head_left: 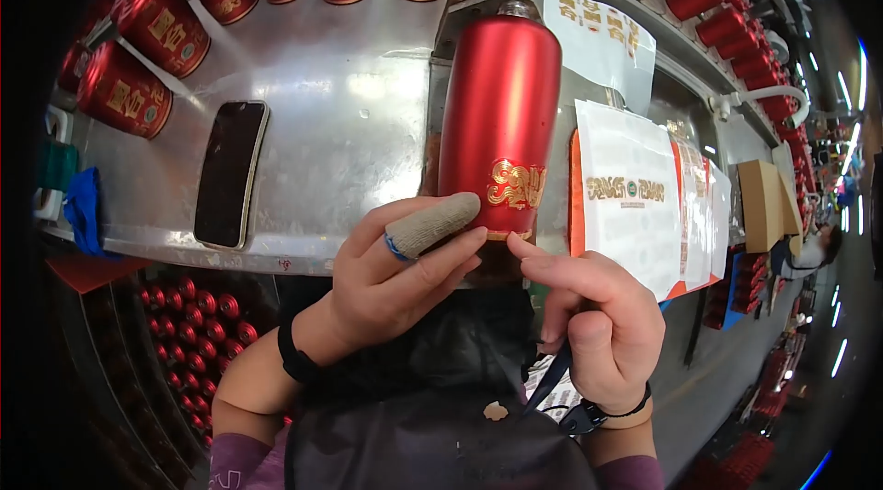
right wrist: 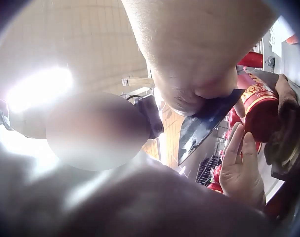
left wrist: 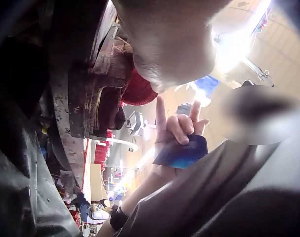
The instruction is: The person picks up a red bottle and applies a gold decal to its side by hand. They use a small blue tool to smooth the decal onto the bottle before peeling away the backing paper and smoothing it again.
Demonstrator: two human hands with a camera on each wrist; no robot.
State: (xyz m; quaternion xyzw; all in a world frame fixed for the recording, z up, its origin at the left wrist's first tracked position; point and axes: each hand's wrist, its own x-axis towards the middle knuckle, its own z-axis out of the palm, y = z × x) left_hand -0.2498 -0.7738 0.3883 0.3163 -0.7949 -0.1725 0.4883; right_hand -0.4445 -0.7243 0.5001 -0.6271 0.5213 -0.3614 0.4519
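A glossy red bottle (head_left: 501,94) lies in front of me in the head view, its base toward my body. Gold lettering (head_left: 517,184) runs across its lower side. My left hand (head_left: 391,255) rests nearly straight fingers along the bottle near the base; a grey cloth finger cover (head_left: 432,225) sits on one of them. My right hand (head_left: 602,324) points its index finger at the base rim. Its other fingers curl round a thin, dark blue, flat blade-like piece (left wrist: 184,154), also seen as a dark sheet (right wrist: 204,126) in the right wrist view.
A phone (head_left: 228,172) lies on the metal bench, with several red bottles (head_left: 129,90) behind and left of it. Printed transfer sheets (head_left: 630,186) are on the right. Below the bench edge stand many red bottles (head_left: 198,324). A blue cloth (head_left: 85,209) hangs at left.
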